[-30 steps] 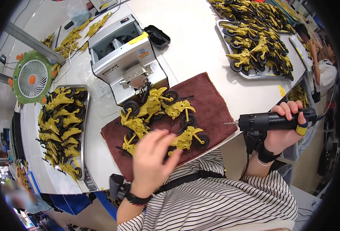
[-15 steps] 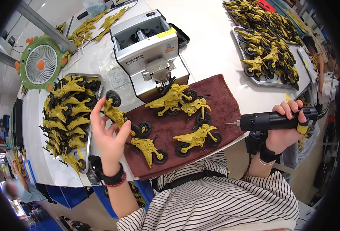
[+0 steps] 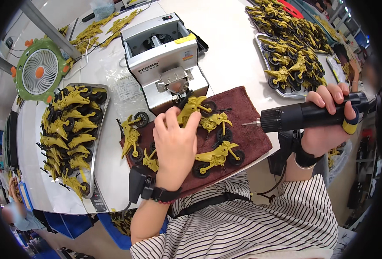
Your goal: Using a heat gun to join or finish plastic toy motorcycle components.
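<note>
My left hand [image 3: 176, 140] reaches over a brown cloth [image 3: 256, 142], its fingers closed round the body of a yellow toy motorcycle [image 3: 193, 108] with black wheels. That toy lies just in front of the silver machine [image 3: 167, 64]; my hand hides part of it. On the right, my right hand [image 3: 325, 129] grips a black electric screwdriver [image 3: 286, 117], its bit pointing left over the cloth. Around my left hand are more toy motorcycles: one [image 3: 131, 137] at the cloth's left edge, one [image 3: 219, 155] near the front, and one [image 3: 217, 123] beside the held toy.
To the left, a metal tray [image 3: 102, 129] is full of toy motorcycles, with a green fan [image 3: 39, 71] behind it. Another loaded tray [image 3: 286, 93] stands at the far right. Yellow parts [image 3: 93, 32] lie at the back left. Blue bins [image 3: 70, 222] sit below the table edge.
My left hand has let go of one toy motorcycle at the cloth's left edge. It has moved right to the one by the machine. My right hand still holds the screwdriver.
</note>
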